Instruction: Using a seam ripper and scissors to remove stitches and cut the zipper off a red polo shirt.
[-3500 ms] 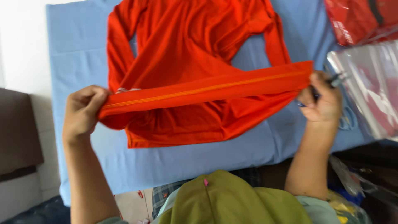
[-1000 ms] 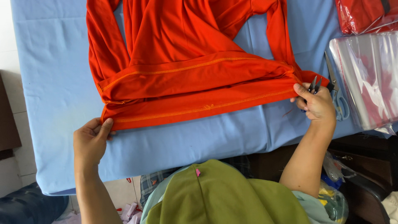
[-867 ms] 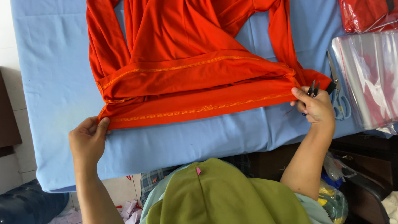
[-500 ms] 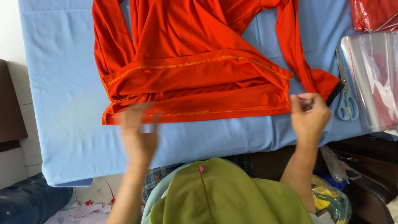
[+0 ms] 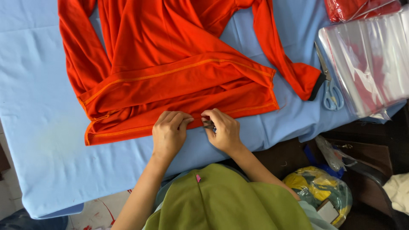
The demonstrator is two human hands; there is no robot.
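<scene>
Two hands at the hem of the orange shirt [image 5: 170,72], flat on the blue table cover [image 5: 38,127].
My left hand [image 5: 169,134] pinches the hem edge; my right hand [image 5: 224,131] grips small dark snips [image 5: 208,124] against it. Judged step: thread trimming; next calls for steady, shallow cutting.

We see a bright orange garment [image 5: 170,68] with paler orange stitching and a black cuff, on a light blue sheet [image 5: 38,127]; pale blue-handled scissors [image 5: 330,91] right, olive-green cloth [image 5: 230,200] near.
</scene>
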